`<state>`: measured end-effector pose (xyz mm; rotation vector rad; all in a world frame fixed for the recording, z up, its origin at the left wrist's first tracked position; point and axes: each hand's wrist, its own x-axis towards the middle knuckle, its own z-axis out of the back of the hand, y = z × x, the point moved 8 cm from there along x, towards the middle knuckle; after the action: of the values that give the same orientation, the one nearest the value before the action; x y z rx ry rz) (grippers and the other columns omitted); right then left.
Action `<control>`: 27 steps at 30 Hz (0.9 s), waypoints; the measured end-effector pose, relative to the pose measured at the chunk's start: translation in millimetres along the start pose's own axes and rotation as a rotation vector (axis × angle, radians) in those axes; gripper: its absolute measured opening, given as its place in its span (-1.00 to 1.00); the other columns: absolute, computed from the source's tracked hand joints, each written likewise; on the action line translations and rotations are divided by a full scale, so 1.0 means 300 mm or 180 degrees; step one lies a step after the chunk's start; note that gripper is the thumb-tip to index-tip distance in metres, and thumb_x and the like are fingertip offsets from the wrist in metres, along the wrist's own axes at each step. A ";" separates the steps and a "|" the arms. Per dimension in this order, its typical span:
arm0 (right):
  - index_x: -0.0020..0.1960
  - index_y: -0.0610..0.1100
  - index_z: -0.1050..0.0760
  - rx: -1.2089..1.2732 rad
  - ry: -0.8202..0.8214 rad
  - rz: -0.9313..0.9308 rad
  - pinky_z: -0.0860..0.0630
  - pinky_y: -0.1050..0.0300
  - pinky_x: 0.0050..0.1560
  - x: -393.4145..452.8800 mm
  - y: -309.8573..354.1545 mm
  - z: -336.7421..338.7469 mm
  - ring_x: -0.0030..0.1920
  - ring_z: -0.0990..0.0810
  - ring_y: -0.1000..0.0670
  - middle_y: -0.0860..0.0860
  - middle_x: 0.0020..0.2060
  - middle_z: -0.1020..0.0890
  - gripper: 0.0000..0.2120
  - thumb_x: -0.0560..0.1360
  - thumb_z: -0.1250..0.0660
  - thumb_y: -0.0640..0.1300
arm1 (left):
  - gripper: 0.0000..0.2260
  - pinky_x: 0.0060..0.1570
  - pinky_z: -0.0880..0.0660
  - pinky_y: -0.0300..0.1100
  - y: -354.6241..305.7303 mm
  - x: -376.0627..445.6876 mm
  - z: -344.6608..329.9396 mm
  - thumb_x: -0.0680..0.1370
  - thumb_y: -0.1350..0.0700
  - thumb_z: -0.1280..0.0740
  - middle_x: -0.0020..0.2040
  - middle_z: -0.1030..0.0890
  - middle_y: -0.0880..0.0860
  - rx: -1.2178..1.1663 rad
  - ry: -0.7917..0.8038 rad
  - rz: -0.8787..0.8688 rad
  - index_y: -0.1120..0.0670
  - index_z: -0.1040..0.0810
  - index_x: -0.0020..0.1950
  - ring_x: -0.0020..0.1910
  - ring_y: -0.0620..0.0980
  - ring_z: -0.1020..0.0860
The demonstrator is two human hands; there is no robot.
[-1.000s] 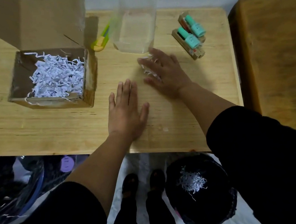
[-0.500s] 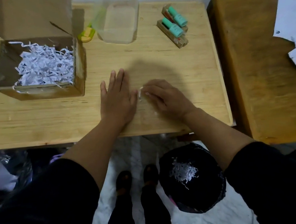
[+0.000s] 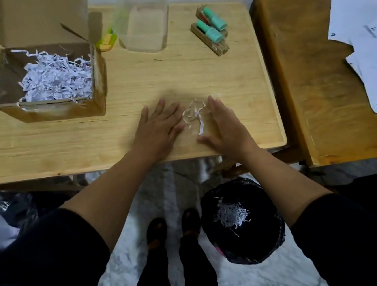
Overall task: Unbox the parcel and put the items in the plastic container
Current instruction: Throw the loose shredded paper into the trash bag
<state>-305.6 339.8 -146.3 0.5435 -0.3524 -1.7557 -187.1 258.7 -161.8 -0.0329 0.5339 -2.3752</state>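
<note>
Tidying stray paper shreds (image 3: 193,117) between flat, spread left hand (image 3: 158,128) and right hand (image 3: 224,125) on table (image 3: 45,145). Bottles (image 3: 211,28) beside empty container (image 3: 146,29), box (image 3: 48,80) open. Next, probably: sweeping shreds over table edge into bin (image 3: 243,220).

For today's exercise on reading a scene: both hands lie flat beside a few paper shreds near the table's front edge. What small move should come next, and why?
Probably sweep the loose shreds off the table edge into the bin below: the left hand and right hand flank them, and the bin already holds shreds.
</note>
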 end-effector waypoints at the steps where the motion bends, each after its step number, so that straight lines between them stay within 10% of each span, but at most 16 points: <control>1: 0.50 -0.26 0.08 0.0080 -0.0014 0.0042 0.04 0.01 0.49 0.012 0.007 -0.006 0.53 0.03 -0.11 -0.13 0.52 -0.06 -0.14 0.46 -0.34 0.05 | -0.57 0.46 0.12 0.11 -0.013 0.002 -0.001 0.62 -0.06 -0.06 0.53 -0.18 -0.08 -0.0027 -0.0017 -0.0016 -0.07 -0.17 0.49 0.55 0.00 0.01; 12: 0.15 -0.26 -0.57 0.0523 -0.0758 0.0626 -0.25 0.35 0.26 0.067 0.052 0.005 0.22 -0.52 -0.23 -0.23 0.17 -0.59 -0.65 0.39 -0.35 -0.19 | -0.68 0.37 -0.22 -0.02 0.005 -0.002 0.047 0.48 0.04 -0.37 0.27 -0.55 0.12 -0.0960 -0.0839 0.0257 0.14 -0.57 0.18 0.38 0.11 -0.39; 27: -0.26 -0.23 -0.63 0.0259 -0.1357 0.0480 -0.48 0.14 -0.30 0.040 0.032 0.060 -0.26 -0.60 -0.18 -0.14 -0.30 -0.66 -0.76 0.41 -0.22 -0.16 | -0.51 0.47 0.06 0.06 -0.038 0.012 -0.038 0.61 -0.06 0.11 0.55 -0.09 0.03 0.0336 -0.0284 0.0423 0.08 -0.03 0.52 0.54 0.05 0.00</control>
<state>-309.6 325.0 -128.4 0.1877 -0.7461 -1.7077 -198.9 268.4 -168.2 -0.0540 0.3567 -2.2567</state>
